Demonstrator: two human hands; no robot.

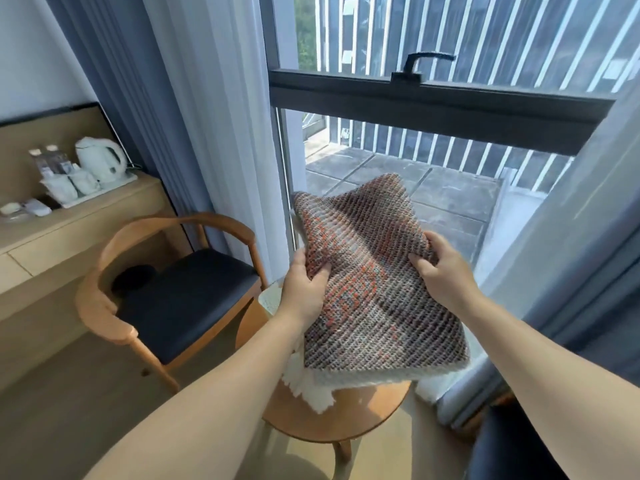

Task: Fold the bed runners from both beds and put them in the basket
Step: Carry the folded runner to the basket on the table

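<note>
A folded bed runner (374,292), woven in brown, grey and orange with a white fringed edge, is held in the air in front of the window. My left hand (306,289) grips its left edge and my right hand (441,271) grips its right edge. The runner hangs over a small round wooden table (349,417). A pale woven thing (272,299) peeks out behind my left wrist, mostly hidden; I cannot tell if it is the basket.
A wooden armchair (166,296) with a dark seat stands at the left of the table. Behind it a wooden desk (79,220) carries a white kettle (102,159), cups and bottles on a tray. Curtains flank the window (433,98). A dark seat edge (512,448) shows at lower right.
</note>
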